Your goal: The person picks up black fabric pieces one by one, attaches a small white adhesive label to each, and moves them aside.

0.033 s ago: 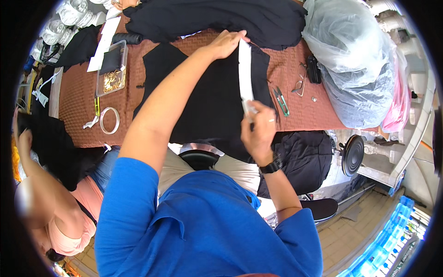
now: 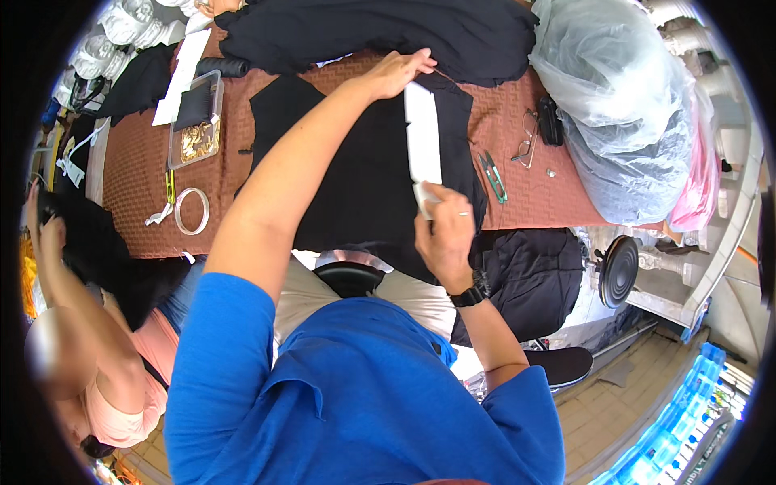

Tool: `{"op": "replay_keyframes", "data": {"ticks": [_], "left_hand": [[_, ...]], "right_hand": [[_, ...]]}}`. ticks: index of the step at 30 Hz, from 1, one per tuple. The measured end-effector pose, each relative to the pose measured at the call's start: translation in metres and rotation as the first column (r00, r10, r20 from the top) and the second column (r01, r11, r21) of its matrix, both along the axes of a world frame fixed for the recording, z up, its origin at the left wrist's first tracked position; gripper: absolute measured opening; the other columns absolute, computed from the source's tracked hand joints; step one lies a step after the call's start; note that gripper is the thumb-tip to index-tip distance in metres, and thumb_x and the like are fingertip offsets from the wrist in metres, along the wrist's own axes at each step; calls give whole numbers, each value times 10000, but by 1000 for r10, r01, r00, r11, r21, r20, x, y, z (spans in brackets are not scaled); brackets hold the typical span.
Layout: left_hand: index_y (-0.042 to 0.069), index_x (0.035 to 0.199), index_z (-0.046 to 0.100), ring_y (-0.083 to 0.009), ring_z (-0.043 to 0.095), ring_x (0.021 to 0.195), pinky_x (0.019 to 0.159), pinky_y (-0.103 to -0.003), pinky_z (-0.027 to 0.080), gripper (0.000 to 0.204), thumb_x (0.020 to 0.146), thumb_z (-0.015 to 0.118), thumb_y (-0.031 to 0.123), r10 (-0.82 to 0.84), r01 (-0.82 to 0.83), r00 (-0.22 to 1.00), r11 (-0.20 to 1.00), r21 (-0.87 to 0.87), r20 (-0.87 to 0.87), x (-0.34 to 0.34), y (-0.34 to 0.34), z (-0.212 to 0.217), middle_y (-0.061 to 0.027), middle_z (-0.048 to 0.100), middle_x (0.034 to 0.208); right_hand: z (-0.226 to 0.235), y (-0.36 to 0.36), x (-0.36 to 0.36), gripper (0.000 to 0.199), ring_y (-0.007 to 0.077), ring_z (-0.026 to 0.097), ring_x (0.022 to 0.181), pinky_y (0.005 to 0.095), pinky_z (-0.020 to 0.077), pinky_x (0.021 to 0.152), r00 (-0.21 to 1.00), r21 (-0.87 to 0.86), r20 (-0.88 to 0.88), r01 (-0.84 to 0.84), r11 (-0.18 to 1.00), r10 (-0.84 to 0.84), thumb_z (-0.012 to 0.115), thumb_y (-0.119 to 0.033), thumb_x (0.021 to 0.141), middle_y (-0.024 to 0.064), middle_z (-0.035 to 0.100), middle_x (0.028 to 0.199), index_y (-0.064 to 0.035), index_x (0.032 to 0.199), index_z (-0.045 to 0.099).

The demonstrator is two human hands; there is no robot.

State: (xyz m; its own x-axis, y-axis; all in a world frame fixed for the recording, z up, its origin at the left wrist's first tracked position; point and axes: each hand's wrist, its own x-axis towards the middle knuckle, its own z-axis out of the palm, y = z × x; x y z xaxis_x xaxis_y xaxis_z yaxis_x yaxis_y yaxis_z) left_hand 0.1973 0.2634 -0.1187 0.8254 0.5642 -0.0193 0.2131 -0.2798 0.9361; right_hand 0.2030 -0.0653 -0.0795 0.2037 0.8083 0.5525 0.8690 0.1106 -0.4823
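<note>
Head view looked down on a bench (image 2: 137, 202) covered in brown quilted cloth. At the far left, another person in a pink top (image 2: 121, 388) sat beside it. On the bench's left part lay a clear plastic box (image 2: 196, 117) with small golden pieces in it, and nearer, a white ring (image 2: 192, 211) beside a yellow-handled tool (image 2: 170, 186). A black fabric piece (image 2: 356, 170) was spread across the middle of the bench. The left hand (image 2: 400, 69) reached to the far end of a long white strip (image 2: 423, 133) lying on that fabric, fingers bent and pressing its far end down. The right hand (image 2: 444, 234), with a black wristwatch, was closed on the strip's near end at the near edge of the bench. Right of the strip lay green-handled snips (image 2: 493, 176), a pair of glasses (image 2: 527, 139), and further right a large clear plastic bag (image 2: 622, 105).
</note>
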Motion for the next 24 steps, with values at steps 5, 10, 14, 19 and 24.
{"op": "replay_keyframes", "data": {"ticks": [5, 10, 14, 19, 24], "left_hand": [[27, 1305, 643, -300, 609, 1104, 1051, -393, 408, 611, 1086, 281, 467, -30, 48, 998, 940, 339, -56, -8, -2, 0, -131, 712, 1169], [60, 1330, 619, -289, 515, 1159, 1102, -371, 355, 566, 1104, 241, 416, -64, 104, 994, 795, 597, -88, -16, -19, 10, -81, 648, 1327], [61, 1343, 602, -291, 493, 1226, 1136, -387, 348, 492, 1093, 311, 370, 3, 34, 997, 873, 487, -75, -17, -23, 10, -74, 617, 1378], [72, 1406, 539, -326, 413, 1375, 1182, -425, 330, 462, 979, 598, 239, 4, -63, 995, 794, 604, 98, -51, -59, 15, -110, 516, 1486], [101, 1376, 550, -387, 316, 1464, 1203, -542, 276, 680, 782, 809, 307, -144, 196, 980, 787, 586, -134, -112, -179, 32, -120, 434, 1534]], "right_hand": [[17, 17, 7, 347, 349, 567, 1162, 461, 429, 964, 974, -263, -15, -222, 939, 226, 750, -213, 836, 147, 634, 1233, -9, 1088, 628], [4, 113, 77, 252, 423, 572, 1052, 481, 471, 904, 996, -75, -75, -44, 996, 38, 572, -66, 942, 211, 631, 1123, 28, 1173, 614], [-49, 176, 128, 321, 371, 560, 965, 464, 484, 855, 997, -34, 59, 47, 998, -45, 562, -9, 914, 144, 600, 1084, -59, 1199, 700], [-57, 184, 124, 374, 333, 517, 998, 447, 473, 863, 987, -102, 115, 126, 987, -114, 595, -67, 907, 82, 560, 1116, -175, 1243, 718], [-57, 180, 119, 362, 332, 504, 1025, 462, 464, 885, 978, -113, 140, 171, 979, -155, 618, -166, 924, 71, 551, 1136, -219, 1272, 703]]}}
